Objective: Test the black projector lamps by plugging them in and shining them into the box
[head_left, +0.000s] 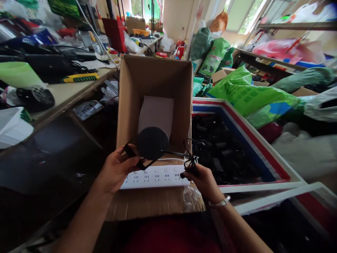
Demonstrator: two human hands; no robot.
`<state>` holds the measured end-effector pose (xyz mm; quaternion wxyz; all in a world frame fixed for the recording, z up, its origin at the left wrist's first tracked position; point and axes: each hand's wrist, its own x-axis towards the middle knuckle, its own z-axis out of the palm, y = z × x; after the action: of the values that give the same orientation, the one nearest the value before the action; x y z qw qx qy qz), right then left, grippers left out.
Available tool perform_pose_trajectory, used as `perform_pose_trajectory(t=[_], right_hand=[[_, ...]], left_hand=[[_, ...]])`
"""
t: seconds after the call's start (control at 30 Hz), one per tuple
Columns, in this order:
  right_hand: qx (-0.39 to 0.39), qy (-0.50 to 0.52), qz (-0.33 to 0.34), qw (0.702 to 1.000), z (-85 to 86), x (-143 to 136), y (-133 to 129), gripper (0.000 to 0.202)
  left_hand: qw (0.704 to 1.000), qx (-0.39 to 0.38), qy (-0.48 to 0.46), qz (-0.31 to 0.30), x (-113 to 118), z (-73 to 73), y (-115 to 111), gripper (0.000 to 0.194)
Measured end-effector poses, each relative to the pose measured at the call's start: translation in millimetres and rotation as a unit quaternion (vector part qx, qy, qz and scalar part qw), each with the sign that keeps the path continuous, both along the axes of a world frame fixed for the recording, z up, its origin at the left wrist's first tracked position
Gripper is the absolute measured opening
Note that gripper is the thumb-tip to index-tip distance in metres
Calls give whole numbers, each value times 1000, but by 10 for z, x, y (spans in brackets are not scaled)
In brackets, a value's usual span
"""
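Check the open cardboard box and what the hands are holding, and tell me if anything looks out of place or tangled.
The thin black cable stretched between the left hand and the right hand ends in a tangled bunch at the right hand. A white power strip lies across the cardboard box flap beneath the hands, an odd perch. The round black disc looks undamaged.

Two bare forearms, no sleeves in sight. Left hand (116,170) without ring or band. Right hand (202,181) with dark-painted nails on the fingers (184,174). Thin pale bracelet (219,202) around the right wrist, silvery, snug against the arm. Dark red garment (168,235) low in view between the forearms, plain, no print or seam to make out. No watch, no gloves, no other jewellery visible.
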<state>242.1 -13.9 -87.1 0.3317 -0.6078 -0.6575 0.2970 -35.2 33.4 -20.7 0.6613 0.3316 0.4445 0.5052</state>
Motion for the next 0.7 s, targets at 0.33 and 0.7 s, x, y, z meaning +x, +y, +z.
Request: perform_pose_trajectory(t=[0.33,0.7], right_hand=[[25,-92,45,994,-284,-178,179,15],[124,-161,31,979,-467,-272,9,16]], left_hand=[[999,-36,-24,-21,122,-203,32,55],[996,-4,-87,8,115,-545,163,57]])
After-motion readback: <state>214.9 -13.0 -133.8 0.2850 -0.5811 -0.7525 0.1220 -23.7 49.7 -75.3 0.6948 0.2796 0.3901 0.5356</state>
